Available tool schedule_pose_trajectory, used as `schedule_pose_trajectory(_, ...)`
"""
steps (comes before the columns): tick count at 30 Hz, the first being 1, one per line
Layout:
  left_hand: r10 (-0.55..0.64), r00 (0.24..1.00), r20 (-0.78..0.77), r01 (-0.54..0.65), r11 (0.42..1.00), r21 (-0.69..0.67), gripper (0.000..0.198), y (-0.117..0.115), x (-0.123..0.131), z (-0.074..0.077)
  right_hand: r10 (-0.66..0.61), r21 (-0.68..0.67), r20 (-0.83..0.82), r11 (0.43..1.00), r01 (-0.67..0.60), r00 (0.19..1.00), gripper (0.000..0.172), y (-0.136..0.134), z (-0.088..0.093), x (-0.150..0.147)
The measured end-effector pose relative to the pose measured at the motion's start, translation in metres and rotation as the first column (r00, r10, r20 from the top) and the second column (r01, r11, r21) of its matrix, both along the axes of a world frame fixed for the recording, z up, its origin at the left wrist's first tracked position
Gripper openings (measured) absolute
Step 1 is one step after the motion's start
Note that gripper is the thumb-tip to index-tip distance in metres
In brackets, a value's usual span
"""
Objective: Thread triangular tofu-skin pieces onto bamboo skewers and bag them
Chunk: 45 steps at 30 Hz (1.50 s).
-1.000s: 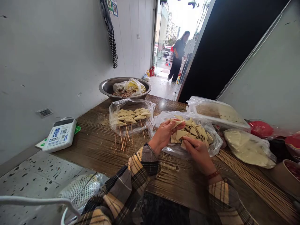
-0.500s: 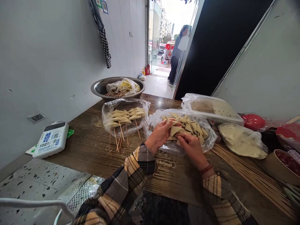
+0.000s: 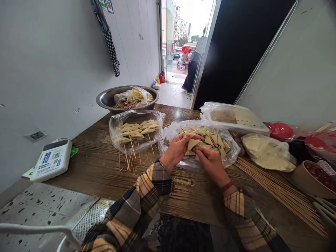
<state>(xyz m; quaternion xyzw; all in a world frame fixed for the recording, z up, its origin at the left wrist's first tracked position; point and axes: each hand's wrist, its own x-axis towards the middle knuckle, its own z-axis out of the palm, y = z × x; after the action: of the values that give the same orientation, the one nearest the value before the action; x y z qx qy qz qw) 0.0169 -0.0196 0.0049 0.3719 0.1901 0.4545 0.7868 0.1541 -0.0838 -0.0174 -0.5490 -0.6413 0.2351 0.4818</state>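
Note:
In the head view my left hand (image 3: 177, 148) is closed on a folded, tan tofu-skin triangle (image 3: 193, 143), thumb on top. A thin bamboo skewer tip (image 3: 183, 130) pokes out beyond its fingers. My right hand (image 3: 210, 159) pinches at the triangle's lower edge, where the skewer's other end seems to be; the fingers mostly cover it. Both hands are over a clear plastic bag (image 3: 235, 154) with many loose tofu-skin triangles (image 3: 214, 139). To the left, filled tofu-skin skewers (image 3: 139, 130) lie on another clear bag (image 3: 115, 127), their sticks pointing toward me.
A bundle of bare skewers (image 3: 278, 192) lies at right, near a bagged pale food pack (image 3: 267, 154), a covered white tray (image 3: 236, 117) and a paper bowl (image 3: 312, 178). A metal basin (image 3: 101, 99) stands at the back left. A white device (image 3: 52, 159) sits left. A person (image 3: 194, 63) stands by the doorway.
My right fingers have shifted slightly closer to the left hand at the triangle's lower edge. The whole view has moved a little, and the person in the doorway has changed posture.

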Motion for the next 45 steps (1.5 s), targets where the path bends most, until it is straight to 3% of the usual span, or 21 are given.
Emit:
schedule_pose_trajectory(8, -0.019, 1.000, -0.016, 0.019, 0.999, 0.030, 0.035, -0.001, 0.002, -0.001, -0.035, 0.013, 0.017, 0.999, 0.035, 0.999, 0.027, 0.000, 0.003, 0.001)
schedule_pose_trajectory(12, 0.140, 0.988, -0.062, -0.138, 0.990, 0.039, 0.030, 0.008, -0.007, 0.002, -0.098, -0.013, -0.096, 0.995, 0.097, 0.991, 0.031, 0.002, 0.003, 0.009)
schedule_pose_trajectory(16, 0.315, 0.905, -0.285, -0.256, 0.940, 0.225, 0.023, 0.019, -0.013, -0.003, -0.223, -0.010, -0.205, 0.974, 0.225, 0.953, 0.034, 0.003, 0.004, 0.017)
schedule_pose_trajectory(18, 0.415, 0.787, -0.456, -0.223, 0.882, 0.416, 0.019, 0.022, -0.013, -0.007, -0.246, 0.000, -0.230, 0.968, 0.253, 0.942, 0.033, 0.003, 0.005, 0.020)
schedule_pose_trajectory(19, 0.481, 0.690, -0.541, -0.169, 0.834, 0.526, 0.018, 0.022, -0.013, -0.009, -0.251, 0.003, -0.237, 0.966, 0.259, 0.939, 0.032, 0.004, 0.005, 0.021)
schedule_pose_trajectory(22, 0.690, 0.311, -0.654, 0.128, 0.651, 0.748, 0.020, 0.018, -0.012, -0.011, -0.251, 0.012, -0.244, 0.965, 0.262, 0.937, 0.030, 0.004, 0.004, 0.022)
schedule_pose_trajectory(25, 0.790, 0.034, -0.612, 0.396, 0.551, 0.735, 0.026, 0.011, -0.010, -0.009, -0.241, 0.014, -0.244, 0.968, 0.252, 0.939, 0.030, 0.005, 0.003, 0.021)
schedule_pose_trajectory(27, 0.808, -0.071, -0.585, 0.483, 0.541, 0.688, 0.029, 0.007, -0.008, -0.008, -0.238, 0.013, -0.246, 0.968, 0.249, 0.940, 0.031, 0.006, 0.003, 0.021)
schedule_pose_trajectory(29, 0.811, -0.124, -0.572, 0.523, 0.543, 0.657, 0.033, 0.005, -0.006, -0.009, -0.237, 0.012, -0.254, 0.969, 0.248, 0.938, 0.033, 0.006, 0.003, 0.020)
schedule_pose_trajectory(33, 0.814, -0.155, -0.559, 0.544, 0.543, 0.640, 0.037, 0.005, -0.001, -0.013, -0.243, 0.023, -0.227, 0.967, 0.255, 0.943, 0.035, 0.006, 0.004, 0.018)
schedule_pose_trajectory(36, 0.795, -0.127, -0.593, 0.499, 0.568, 0.655, 0.031, 0.007, 0.002, -0.017, -0.246, 0.026, -0.207, 0.966, 0.257, 0.947, 0.035, 0.006, 0.004, 0.017)
schedule_pose_trajectory(41, 0.739, 0.076, -0.669, 0.324, 0.616, 0.718, 0.012, 0.011, 0.004, -0.025, -0.241, 0.000, -0.223, 0.969, 0.247, 0.945, 0.036, 0.005, 0.004, 0.016)
schedule_pose_trajectory(45, 0.688, 0.259, -0.677, 0.211, 0.644, 0.735, 0.007, 0.014, 0.004, -0.028, -0.237, -0.011, -0.238, 0.970, 0.241, 0.942, 0.033, 0.004, 0.006, 0.017)
